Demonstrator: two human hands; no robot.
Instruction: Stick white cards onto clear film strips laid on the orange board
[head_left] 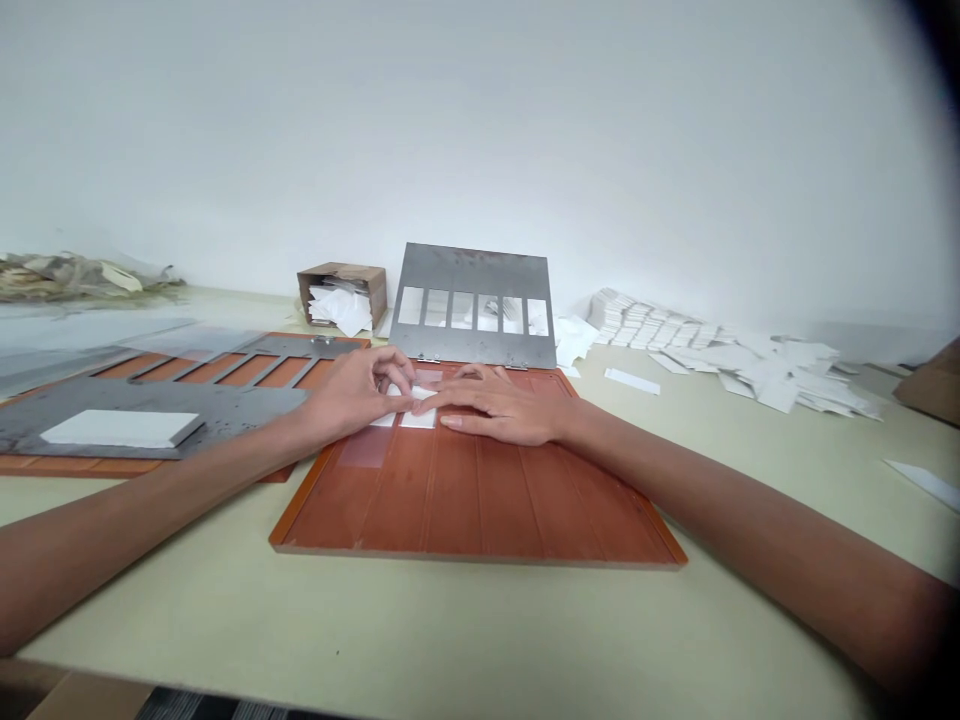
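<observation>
Both hands meet near the top of a reddish-orange ribbed board (480, 495). Several small white paper pieces (417, 420) lie there, partly hidden under my fingers. The curled fingertips of my left hand (356, 393) rest on them, though I cannot tell whether they grip anything. My right hand (499, 410) lies flatter, its fingers together across the paper and holding nothing. A grey metal plate with rectangular slots (472, 305) stands hinged up at the board's far edge. A translucent pinkish patch (365, 447) lies on the board below my left hand.
To the left, a second orange board lies under a slotted metal plate (225, 395), with a white stack (122, 428) on it. Behind stands a cardboard box of white paper (341, 297). Piles of white paper pieces (720, 355) spread rightward across the pale table (480, 620).
</observation>
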